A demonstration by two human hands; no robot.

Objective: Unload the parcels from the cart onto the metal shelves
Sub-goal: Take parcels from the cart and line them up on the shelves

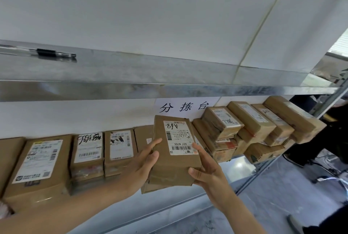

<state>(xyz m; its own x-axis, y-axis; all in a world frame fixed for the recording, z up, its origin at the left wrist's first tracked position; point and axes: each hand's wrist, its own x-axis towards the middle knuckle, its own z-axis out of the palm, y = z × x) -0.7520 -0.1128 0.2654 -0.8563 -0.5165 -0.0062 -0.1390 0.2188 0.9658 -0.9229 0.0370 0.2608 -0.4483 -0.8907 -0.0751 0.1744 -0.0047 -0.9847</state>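
Note:
A brown cardboard parcel [169, 166] with a white label marked "A68" is held between both hands above the lower metal shelf [173, 201]. My left hand [143, 166] grips its left side, thumb on the front face. My right hand [209, 175] holds its right lower corner, fingers spread along the edge. The parcel sits in a gap between a row of upright labelled parcels [88, 154] on the left and a leaning stack of parcels [250, 128] on the right. The cart is out of view.
The upper metal shelf [169, 90] runs across the view with a black pen [50, 53] lying on it at the left. A paper sign [184, 106] hangs on the white wall behind. A person in dark clothes [331, 139] stands at the far right.

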